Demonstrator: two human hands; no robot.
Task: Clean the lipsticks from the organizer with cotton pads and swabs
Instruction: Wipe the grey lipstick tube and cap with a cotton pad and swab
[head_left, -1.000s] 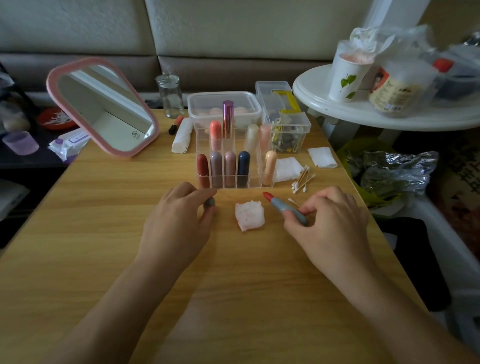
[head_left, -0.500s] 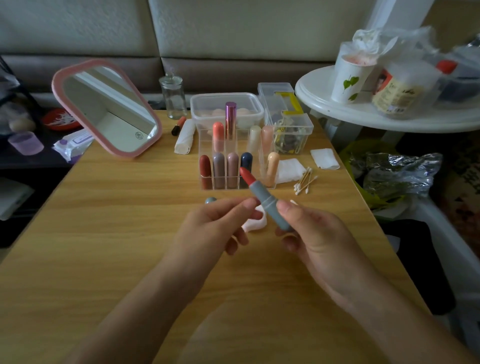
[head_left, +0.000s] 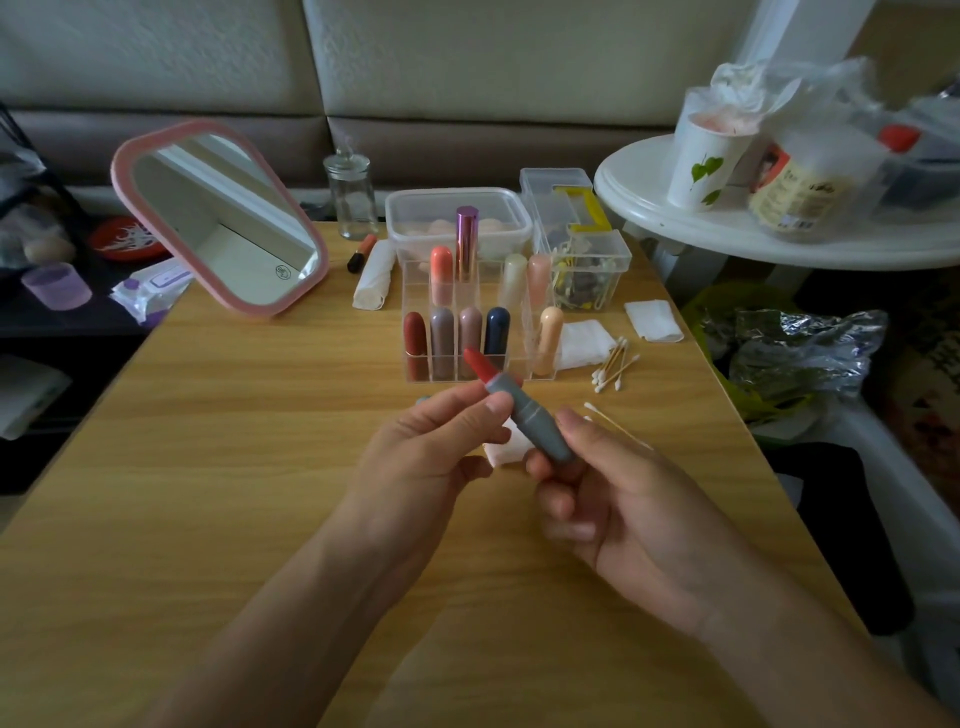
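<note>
Both hands hold an uncapped grey lipstick (head_left: 530, 415) with a red tip above the wooden table (head_left: 208, 467). My right hand (head_left: 613, 493) grips its base; my left hand (head_left: 431, 447) pinches the tube just below the red tip. Its grey cap (head_left: 423, 400) lies on the table, peeking out behind my left hand. A used white cotton pad (head_left: 506, 449) lies under the hands, mostly hidden. The clear organizer (head_left: 415, 283) behind holds several capped lipsticks. Loose cotton swabs (head_left: 613, 366) and clean cotton pads (head_left: 584, 343) lie to its right.
A pink-framed mirror (head_left: 218, 218) leans at the back left. A glass jar (head_left: 353, 195), a plastic tub (head_left: 457, 218) and a clear box of clips (head_left: 587, 270) stand behind the organizer. A round white side table (head_left: 675, 223) crowds the right edge.
My right hand lifted the lipstick off the table. My left hand let go of the cap and came over to pinch the tube near its tip.
</note>
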